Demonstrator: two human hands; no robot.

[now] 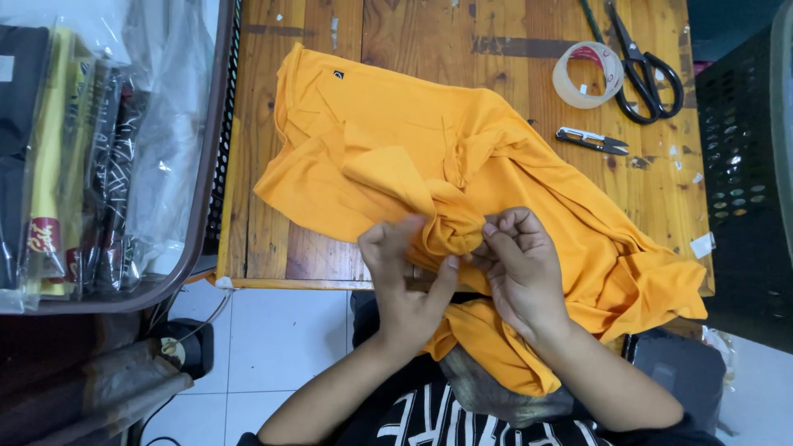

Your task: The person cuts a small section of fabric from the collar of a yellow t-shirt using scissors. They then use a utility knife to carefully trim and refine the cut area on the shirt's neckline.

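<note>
- Hands at the near edge of the wooden table [273, 248], head view: your left hand [405, 281] and right hand [520, 268] meet over a bunched fold of the orange garment [388, 149], fingers of both closed on the cloth, the two hands almost touching.
- Garment's lie: the pinched knot of fabric sits directly between your hands, slightly nearer the right thumb; the rest spreads away from you toward the far left corner, its long axis running from far left to near right, where it spills over the table edge onto your lap.
- Tools at the far right, well apart from both hands: a roll of clear tape [588, 74], black scissors [640, 62] just beside it, and small thread snips [592, 140] nearer you. Your right hand is the closer one to all three.
- Left side: a bin of bagged garments [91, 165] stands beside the table, untouched.
</note>
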